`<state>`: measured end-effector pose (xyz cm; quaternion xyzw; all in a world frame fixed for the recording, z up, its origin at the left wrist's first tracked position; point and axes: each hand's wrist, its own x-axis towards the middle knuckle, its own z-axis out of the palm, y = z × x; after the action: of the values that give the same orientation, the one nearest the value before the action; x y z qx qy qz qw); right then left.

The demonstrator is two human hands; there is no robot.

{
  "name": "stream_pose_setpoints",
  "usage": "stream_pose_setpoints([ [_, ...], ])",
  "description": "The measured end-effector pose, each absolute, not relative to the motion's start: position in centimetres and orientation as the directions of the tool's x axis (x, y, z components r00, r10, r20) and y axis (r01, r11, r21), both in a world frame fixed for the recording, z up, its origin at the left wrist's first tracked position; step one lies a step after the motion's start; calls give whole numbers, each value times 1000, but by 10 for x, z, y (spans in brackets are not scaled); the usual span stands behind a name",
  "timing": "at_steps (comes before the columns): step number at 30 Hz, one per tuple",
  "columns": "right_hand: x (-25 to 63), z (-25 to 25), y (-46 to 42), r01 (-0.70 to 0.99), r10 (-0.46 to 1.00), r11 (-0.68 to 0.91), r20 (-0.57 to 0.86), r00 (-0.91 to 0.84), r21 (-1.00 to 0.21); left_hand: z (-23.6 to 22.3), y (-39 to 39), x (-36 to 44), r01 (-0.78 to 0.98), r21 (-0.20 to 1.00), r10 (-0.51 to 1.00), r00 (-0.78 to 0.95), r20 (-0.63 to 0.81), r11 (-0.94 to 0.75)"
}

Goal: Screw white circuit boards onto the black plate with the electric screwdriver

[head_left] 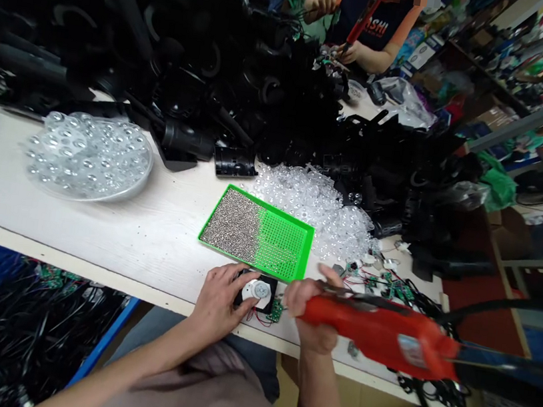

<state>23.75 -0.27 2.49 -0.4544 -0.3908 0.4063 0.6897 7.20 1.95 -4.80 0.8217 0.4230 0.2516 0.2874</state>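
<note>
My left hand (220, 297) is closed on a small black part with a white round piece (257, 291) on top, at the table's front edge. Thin red wires and a small green circuit board (276, 310) lie beside that part. My right hand (314, 314) is wrapped around a red electric screwdriver (374, 332), held nearly level, its tip end toward the part. Whether the tip touches anything I cannot tell. Just beyond both hands lies a green perforated tray (304, 252) with many small metal screws (235, 225) heaped in its left half.
Clear plastic lenses fill a bowl (141, 178) on the left and form a pile (316, 203) behind the tray. Black plastic housings (194, 71) are heaped along the back. Wired circuit boards (391, 284) lie right. A blue crate (106, 335) of cables stands below left. A co-worker (371, 29) works opposite.
</note>
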Motion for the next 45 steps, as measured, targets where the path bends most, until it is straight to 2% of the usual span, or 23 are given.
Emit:
stream_pose_setpoints([
  [2, 246, 32, 11, -189, 854, 421, 317, 413, -887, -48, 19, 71, 542, 699, 844, 510, 167, -467],
  [4, 254, 30, 25, -166, 826, 474, 371, 424, -865, -48, 19, 70, 531, 714, 848, 504, 167, -456],
  [14, 257, -7, 45, -144, 912, 255, 188, 365, -956, -50, 18, 67, 563, 706, 865, 482, 142, -430],
  [22, 256, -17, 44, -139, 924, 308, 261, 280, -941, -51, 19, 67, 571, 705, 870, 475, 135, -421],
  [27, 245, 25, 42, -174, 858, 414, 319, 402, -894, -45, 19, 69, 591, 681, 870, 473, 143, -433],
  [30, 230, 52, 36, -247, 855, 457, 345, 387, -855, -43, 18, 69, 592, 680, 868, 476, 139, -434],
  [33, 212, 53, 28, -314, 892, 412, 309, 328, -855, -43, 17, 69, 589, 688, 873, 469, 135, -423],
  [37, 198, 32, 22, -345, 930, 331, 243, 276, -878, -45, 17, 69, 579, 701, 873, 471, 129, -416],
  [43, 198, 15, 21, -286, 934, 332, 273, 229, -899, -44, 16, 69, 578, 704, 875, 466, 130, -413],
  [45, 200, 10, 20, -247, 952, 277, 230, 204, -929, -45, 16, 69, 582, 702, 874, 472, 118, -410],
])
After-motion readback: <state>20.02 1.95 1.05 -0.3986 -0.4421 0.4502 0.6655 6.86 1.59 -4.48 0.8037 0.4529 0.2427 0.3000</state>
